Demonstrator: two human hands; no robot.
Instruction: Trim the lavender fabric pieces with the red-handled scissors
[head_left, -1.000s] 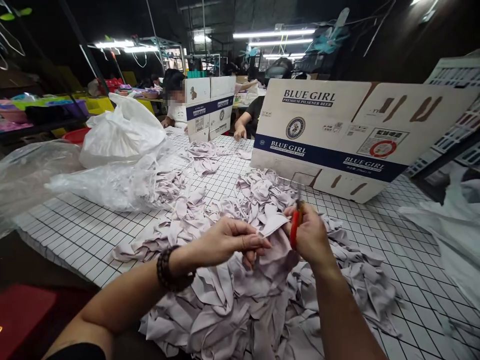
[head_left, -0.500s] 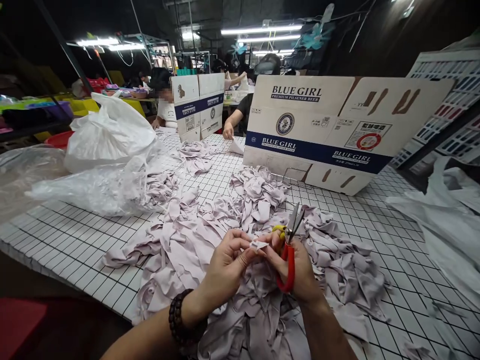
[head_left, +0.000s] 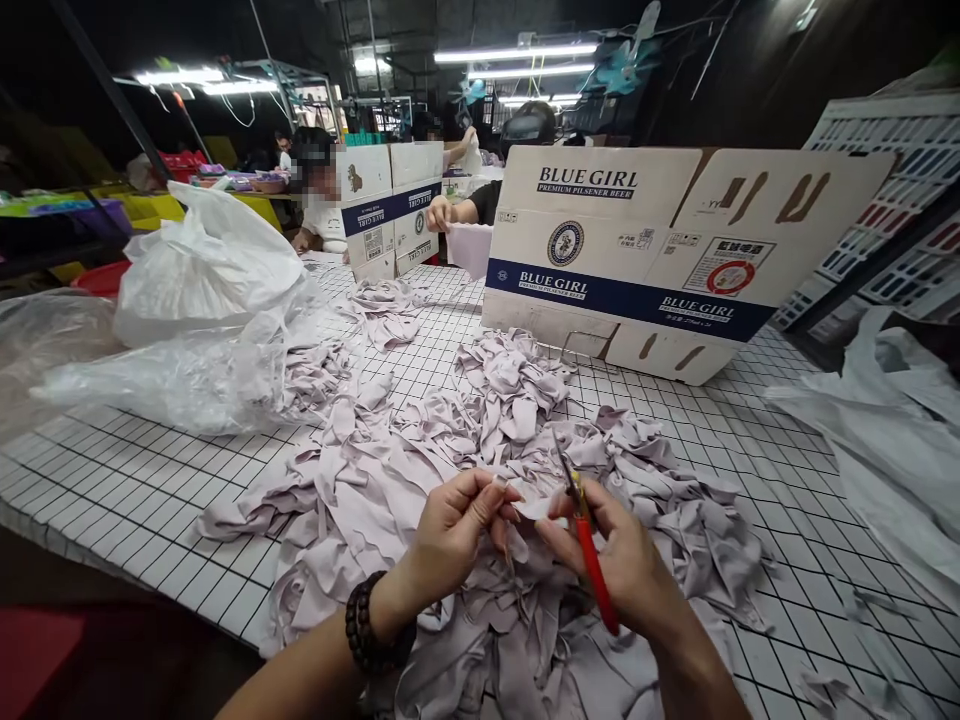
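My left hand (head_left: 461, 520), with a dark bead bracelet (head_left: 369, 625) on its wrist, pinches one end of a pale pinkish-grey fabric piece (head_left: 534, 498). Scissors (head_left: 597, 572) with red and yellow handles are held in my right hand (head_left: 630, 550), their blades pointing up and away, seen nearly edge-on. The right thumb and fingers are also at the other end of that fabric piece; the exact grip there is partly hidden. Beneath both hands spreads a heap of similar fabric pieces (head_left: 390, 480), loosely crumpled on the table.
A white table (head_left: 142, 510) with a black grid lies under everything. White cardboard with blue bands (head_left: 637, 240) stands upright ahead. Plastic bags (head_left: 210, 260) rest at left, another white bag (head_left: 892, 410) at right. Across the table, a person's hand (head_left: 441, 213) holds pale fabric.
My hands have moved slightly apart, with the fabric piece stretched between them. The scissors have turned edge-on and their blades look closer together. Across the table, the other person's hand has lifted fabric.
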